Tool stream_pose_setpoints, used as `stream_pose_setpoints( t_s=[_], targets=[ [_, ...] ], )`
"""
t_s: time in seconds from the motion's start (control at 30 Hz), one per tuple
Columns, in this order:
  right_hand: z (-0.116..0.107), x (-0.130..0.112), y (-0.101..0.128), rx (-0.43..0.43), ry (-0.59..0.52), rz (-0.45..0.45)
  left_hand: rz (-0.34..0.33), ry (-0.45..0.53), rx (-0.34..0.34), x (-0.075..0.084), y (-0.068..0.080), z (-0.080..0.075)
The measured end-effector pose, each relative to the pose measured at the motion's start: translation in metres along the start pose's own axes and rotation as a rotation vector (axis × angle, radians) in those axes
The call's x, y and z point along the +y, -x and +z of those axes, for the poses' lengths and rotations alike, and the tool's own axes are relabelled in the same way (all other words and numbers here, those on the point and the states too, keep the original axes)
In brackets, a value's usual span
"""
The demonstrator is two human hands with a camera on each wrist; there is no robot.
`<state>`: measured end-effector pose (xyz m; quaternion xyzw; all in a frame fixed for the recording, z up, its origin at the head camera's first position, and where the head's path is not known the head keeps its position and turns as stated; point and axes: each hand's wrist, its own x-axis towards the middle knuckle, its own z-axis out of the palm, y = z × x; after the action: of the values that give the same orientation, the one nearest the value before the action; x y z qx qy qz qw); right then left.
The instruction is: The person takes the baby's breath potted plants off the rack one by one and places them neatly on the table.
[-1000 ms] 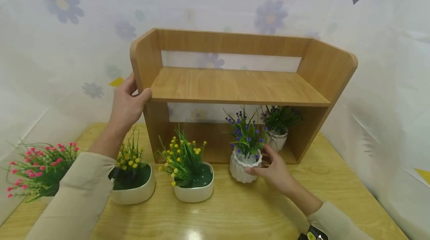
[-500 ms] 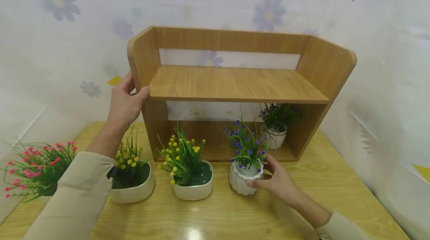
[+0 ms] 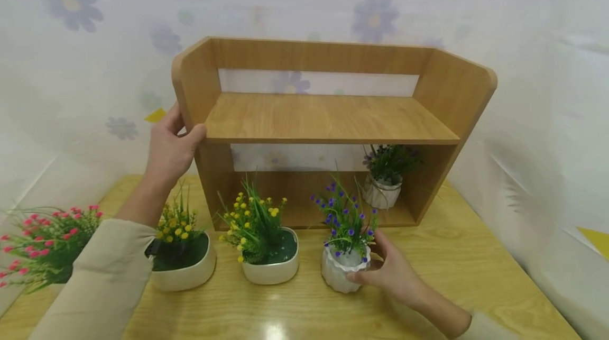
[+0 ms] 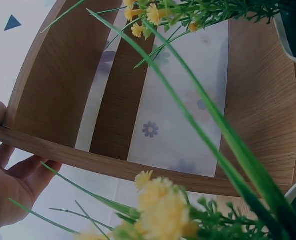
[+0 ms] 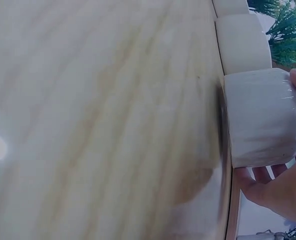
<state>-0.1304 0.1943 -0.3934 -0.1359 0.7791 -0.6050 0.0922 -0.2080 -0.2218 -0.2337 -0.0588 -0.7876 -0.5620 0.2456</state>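
Note:
My right hand (image 3: 397,274) holds a white fluted flower pot (image 3: 340,275) with purple flowers, thumb at its near side and fingers behind. The pot stands upright in front of the wooden shelf (image 3: 328,118); in the right wrist view, the pot (image 5: 262,117) has its base at the table surface, though contact is hard to tell. At the shelf's left side panel, my left hand (image 3: 170,147) grips the edge, thumb in front; the left wrist view shows the fingers of this hand (image 4: 13,185) around the panel. A second white pot (image 3: 382,193) with dark purple flowers sits in the lower compartment, right.
Two cream oval pots with yellow flowers, one central (image 3: 271,272) and one further left (image 3: 185,276), stand before the shelf. A pink-flowered plant (image 3: 47,245) is at far left, partly behind my sleeve. The wooden table (image 3: 304,313) meets a white flowered wall cloth (image 3: 119,65).
My right hand has brought the purple-flowered pot toward me and down, away from the shelf's front edge. My left hand keeps its grip on the shelf. The view has shifted slightly.

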Motion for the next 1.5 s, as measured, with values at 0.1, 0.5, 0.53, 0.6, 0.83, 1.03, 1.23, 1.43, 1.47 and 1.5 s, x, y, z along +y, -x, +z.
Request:
stream_pose_setpoints(
  t_s=[0.1, 0.5, 0.53, 0.6, 0.83, 1.03, 1.23, 1.43, 1.47, 1.5],
  targets=[
    [0.005, 0.003, 0.002, 0.0, -0.019, 0.002, 0.003, 0.0, -0.003, -0.001, 0.0, -0.001],
    [0.019, 0.005, 0.005, -0.011, -0.08, 0.0, 0.028, -0.013, 0.011, -0.006, 0.003, -0.006],
    [0.019, 0.005, 0.005, -0.011, -0.08, 0.003, 0.026, -0.012, 0.011, -0.006, 0.003, -0.006],
    [0.019, 0.005, 0.004, -0.01, -0.073, 0.005, 0.023, -0.009, 0.012, -0.006, 0.004, -0.006],
    [0.018, 0.006, 0.004, -0.004, -0.029, -0.012, 0.025, -0.006, 0.011, -0.006, 0.004, -0.006],
    [0.018, 0.005, 0.004, 0.002, -0.025, -0.007, 0.02, 0.003, 0.009, -0.005, 0.004, -0.005],
    [0.015, 0.007, 0.005, -0.031, -0.043, -0.031, 0.019, 0.003, 0.006, -0.006, 0.004, -0.006],
    [0.005, 0.012, 0.006, -0.065, -0.064, -0.022, 0.014, 0.001, 0.003, -0.007, 0.004, -0.006],
    [0.003, 0.013, 0.007, -0.062, -0.065, -0.023, 0.014, 0.0, 0.004, -0.007, 0.004, -0.006],
    [0.0, 0.014, 0.007, -0.058, -0.063, -0.03, 0.013, -0.001, 0.004, -0.007, 0.004, -0.006]
  ],
)
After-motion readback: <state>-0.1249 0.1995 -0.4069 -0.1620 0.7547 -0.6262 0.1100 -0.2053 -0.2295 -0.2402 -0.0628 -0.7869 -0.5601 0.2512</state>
